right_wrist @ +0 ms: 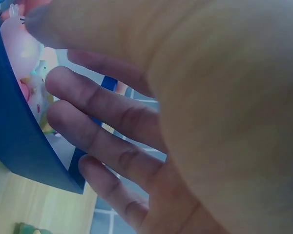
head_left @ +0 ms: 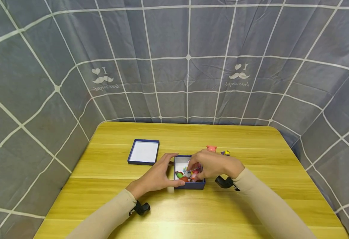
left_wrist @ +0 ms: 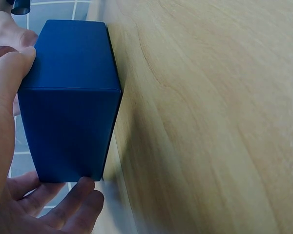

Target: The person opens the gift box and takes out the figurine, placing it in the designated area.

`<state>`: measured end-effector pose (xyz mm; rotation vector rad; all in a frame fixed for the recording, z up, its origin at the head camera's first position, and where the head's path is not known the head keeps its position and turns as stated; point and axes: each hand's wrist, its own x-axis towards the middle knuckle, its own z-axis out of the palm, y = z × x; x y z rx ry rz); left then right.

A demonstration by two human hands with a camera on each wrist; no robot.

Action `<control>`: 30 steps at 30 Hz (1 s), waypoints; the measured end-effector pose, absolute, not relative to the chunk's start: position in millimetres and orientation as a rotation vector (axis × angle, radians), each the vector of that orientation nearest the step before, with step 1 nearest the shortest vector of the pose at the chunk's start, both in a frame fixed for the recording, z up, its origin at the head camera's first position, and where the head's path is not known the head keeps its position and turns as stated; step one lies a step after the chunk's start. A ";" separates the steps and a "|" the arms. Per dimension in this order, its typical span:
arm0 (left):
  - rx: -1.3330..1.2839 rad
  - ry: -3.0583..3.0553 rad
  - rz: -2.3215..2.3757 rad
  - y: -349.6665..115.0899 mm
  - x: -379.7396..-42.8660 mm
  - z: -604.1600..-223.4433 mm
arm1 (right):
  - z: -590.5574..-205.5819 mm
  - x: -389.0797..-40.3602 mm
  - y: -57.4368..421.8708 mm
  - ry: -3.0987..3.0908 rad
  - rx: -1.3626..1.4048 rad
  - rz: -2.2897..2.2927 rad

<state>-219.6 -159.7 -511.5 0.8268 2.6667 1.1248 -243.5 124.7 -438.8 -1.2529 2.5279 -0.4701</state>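
An uncovered dark blue box (head_left: pixel 189 186) with a white inside stands on the table, holding several small colourful toy figures, among them a green one (head_left: pixel 179 175). My left hand (head_left: pixel 159 175) grips the box from its left side, thumb at the near edge and fingers at the far corner; the left wrist view shows the box's plain blue outer walls (left_wrist: pixel 71 131). Over the box's right part, my right hand (head_left: pixel 212 163) reaches in among the figures. In the right wrist view its thumb touches a pale pink figure (right_wrist: pixel 18 46), while the fingers are spread apart.
To the left of the box lies its square lid (head_left: pixel 144 152), white inside facing up. Behind my right hand are a pink figure (head_left: pixel 211 148) and a small yellow-and-purple figure (head_left: pixel 227 153). A grey checked curtain (head_left: pixel 168 76) surrounds the wooden table (head_left: pixel 174 219).
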 end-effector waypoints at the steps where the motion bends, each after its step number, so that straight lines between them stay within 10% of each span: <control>1: 0.828 2.666 1.126 -159.7 -219.7 -511.5 | -439.5 -244.1 124.2 2.511 -1.254 -0.480; 30: 0.824 2.671 1.119 -159.6 -221.1 -511.3 | -450.2 -246.5 117.1 2.452 -1.228 -0.452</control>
